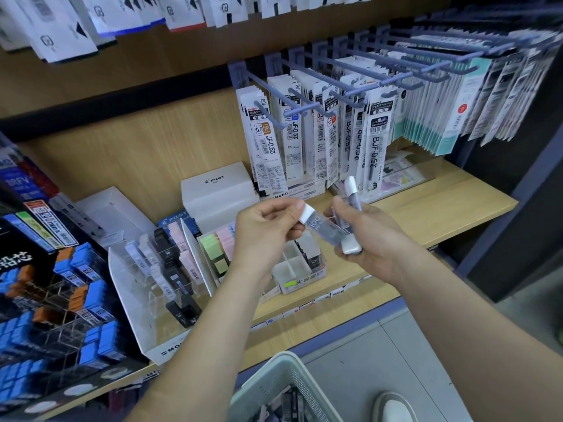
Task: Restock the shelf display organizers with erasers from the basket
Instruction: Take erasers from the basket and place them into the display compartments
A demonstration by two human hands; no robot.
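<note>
My left hand (265, 233) pinches the white cap end of a clear flat case (323, 228) held above the shelf. My right hand (370, 236) grips several similar clear cases with white caps (353, 190), and touches the far end of the case my left hand holds. Below my hands stands a small clear organizer (292, 271) with divided compartments, some holding dark-labelled cases. A pale green basket (275, 379) with dark items inside sits at the bottom, in front of the shelf.
A white tiered display (134, 300) with black, pink and clear cases stands at left. Pastel green and pink packs (217, 246) sit beside it. A white Pilot box (217, 190) is behind. Refill packets hang from hooks (335, 95) above. A dark rack of blue packs (61, 300) fills the far left.
</note>
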